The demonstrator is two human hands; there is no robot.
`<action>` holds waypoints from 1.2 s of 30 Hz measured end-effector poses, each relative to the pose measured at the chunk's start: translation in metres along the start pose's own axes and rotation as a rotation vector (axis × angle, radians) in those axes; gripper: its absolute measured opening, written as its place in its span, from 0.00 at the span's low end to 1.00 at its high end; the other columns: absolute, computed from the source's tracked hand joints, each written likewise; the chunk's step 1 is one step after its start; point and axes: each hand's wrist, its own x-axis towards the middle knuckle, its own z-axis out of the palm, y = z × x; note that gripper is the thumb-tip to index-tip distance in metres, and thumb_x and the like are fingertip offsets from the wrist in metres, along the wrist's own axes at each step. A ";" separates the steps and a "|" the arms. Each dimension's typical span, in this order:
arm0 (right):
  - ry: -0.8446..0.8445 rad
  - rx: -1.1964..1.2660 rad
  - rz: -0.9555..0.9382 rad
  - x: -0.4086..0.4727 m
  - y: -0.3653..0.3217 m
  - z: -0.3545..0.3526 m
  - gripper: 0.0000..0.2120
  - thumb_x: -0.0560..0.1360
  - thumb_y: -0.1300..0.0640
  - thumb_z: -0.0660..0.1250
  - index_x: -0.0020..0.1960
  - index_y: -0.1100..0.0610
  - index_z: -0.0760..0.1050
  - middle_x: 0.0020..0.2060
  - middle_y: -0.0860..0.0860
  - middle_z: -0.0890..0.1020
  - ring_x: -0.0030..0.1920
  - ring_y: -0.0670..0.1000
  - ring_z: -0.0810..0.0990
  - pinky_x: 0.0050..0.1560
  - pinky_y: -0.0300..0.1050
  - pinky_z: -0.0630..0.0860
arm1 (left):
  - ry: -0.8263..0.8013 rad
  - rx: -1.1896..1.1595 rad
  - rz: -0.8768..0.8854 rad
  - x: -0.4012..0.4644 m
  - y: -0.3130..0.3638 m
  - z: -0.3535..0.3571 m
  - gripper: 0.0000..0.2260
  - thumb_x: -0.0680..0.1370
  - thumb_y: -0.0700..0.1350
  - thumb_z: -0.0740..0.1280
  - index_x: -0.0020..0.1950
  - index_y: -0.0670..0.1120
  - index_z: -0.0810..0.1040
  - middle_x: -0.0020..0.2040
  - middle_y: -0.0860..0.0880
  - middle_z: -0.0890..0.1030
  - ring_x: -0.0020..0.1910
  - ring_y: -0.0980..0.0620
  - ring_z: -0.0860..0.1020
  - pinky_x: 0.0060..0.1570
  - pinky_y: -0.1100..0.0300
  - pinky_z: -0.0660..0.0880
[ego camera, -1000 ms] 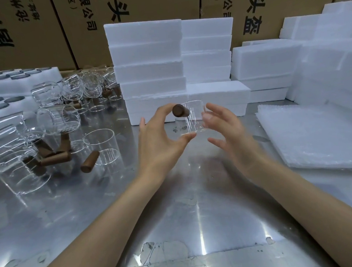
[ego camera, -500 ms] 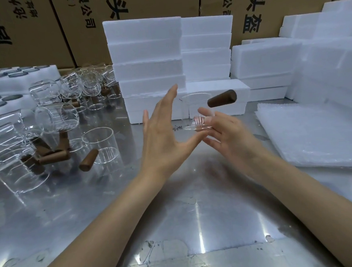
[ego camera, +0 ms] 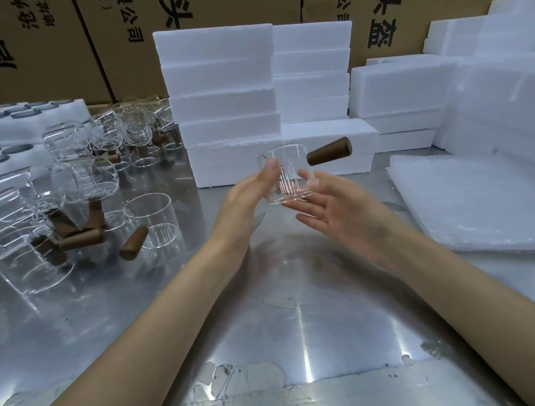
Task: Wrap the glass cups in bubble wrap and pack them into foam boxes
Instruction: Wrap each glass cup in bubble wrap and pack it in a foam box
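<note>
Clear glass cup [ego camera: 285,175] upright above the table, brown wooden handle [ego camera: 329,151] pointing right; bubble wrap stack [ego camera: 483,198] at right

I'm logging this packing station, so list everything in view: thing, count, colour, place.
held glass cup: one, clear, brown wooden handle pointing right, between both hands
loose glass cups: many, clear with brown handles, table left
foam boxes: several stacks, white, centre back and right
foam trays: white, round holes, far left
bubble wrap: stack of sheets, translucent white, table right
cardboard cartons: brown, behind
table: metal, silver
left hand: touching cup
right hand: under cup
</note>
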 end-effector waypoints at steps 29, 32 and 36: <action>0.618 -0.612 -0.156 0.018 0.016 -0.031 0.06 0.77 0.51 0.65 0.51 0.51 0.73 0.46 0.45 0.79 0.49 0.48 0.79 0.52 0.47 0.76 | 0.012 0.643 0.038 0.006 -0.025 -0.002 0.24 0.73 0.59 0.69 0.64 0.56 0.65 0.68 0.56 0.74 0.69 0.60 0.67 0.74 0.44 0.40; 0.715 -0.800 -0.259 0.014 0.006 -0.034 0.10 0.79 0.48 0.62 0.56 0.53 0.71 0.50 0.44 0.77 0.50 0.46 0.75 0.49 0.42 0.69 | 0.011 0.627 0.008 0.006 -0.023 -0.003 0.35 0.69 0.64 0.68 0.72 0.55 0.60 0.70 0.57 0.71 0.70 0.58 0.67 0.74 0.45 0.38; 0.883 -1.082 -0.408 0.005 -0.012 -0.051 0.11 0.79 0.56 0.59 0.61 0.55 0.71 0.58 0.49 0.77 0.57 0.50 0.74 0.53 0.46 0.70 | 0.087 0.481 0.030 0.005 -0.017 -0.008 0.40 0.65 0.69 0.64 0.73 0.55 0.59 0.66 0.60 0.73 0.69 0.58 0.68 0.74 0.43 0.53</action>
